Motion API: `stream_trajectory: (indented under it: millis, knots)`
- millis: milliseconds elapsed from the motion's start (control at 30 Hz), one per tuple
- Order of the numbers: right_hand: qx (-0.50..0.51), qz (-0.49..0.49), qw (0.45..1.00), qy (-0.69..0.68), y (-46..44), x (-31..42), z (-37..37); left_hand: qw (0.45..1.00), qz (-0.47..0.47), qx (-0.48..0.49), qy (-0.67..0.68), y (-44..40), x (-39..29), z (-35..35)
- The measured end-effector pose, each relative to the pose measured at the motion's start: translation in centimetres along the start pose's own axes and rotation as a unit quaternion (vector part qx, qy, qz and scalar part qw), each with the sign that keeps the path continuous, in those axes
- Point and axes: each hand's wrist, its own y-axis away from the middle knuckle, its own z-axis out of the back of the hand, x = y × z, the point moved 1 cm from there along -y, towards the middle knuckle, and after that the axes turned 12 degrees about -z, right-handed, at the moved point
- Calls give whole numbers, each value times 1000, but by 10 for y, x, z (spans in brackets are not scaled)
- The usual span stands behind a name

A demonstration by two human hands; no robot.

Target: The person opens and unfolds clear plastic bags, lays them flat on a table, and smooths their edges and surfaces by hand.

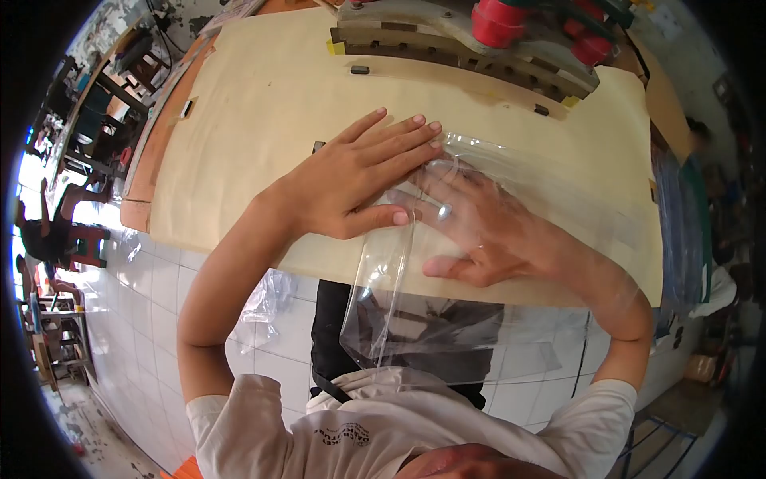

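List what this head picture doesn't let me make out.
Head view: right hand, some fingertips hidden by the left hand and glare on clear plastic sheet.
Head view: grey metal machine with red parts, its top cut off by the upper edge.
Head view: dark print on the off-white shirt, too small to read fully.

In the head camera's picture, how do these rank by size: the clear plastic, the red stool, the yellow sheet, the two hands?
Largest to smallest:
1. yellow sheet
2. clear plastic
3. left hand and right hand, too alike to rank
4. red stool
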Motion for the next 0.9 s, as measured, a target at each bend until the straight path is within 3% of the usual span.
stream_trajectory:
  millis: [100,233,633,900]
  knots:
    - [-66,28,997,17,1,-2,-8,1000,1,17,-14,-1,0,0]
    - [-33,46,998,15,-1,-3,-6,999,-3,22,-39,-2,-2,-3]
    - [-73,25,997,7,-1,4,-5,999,-11,2,-42,-3,-5,-4]
    - [-87,66,994,-3,-5,4,-2,996,-4,23,-81,-9,-13,2]
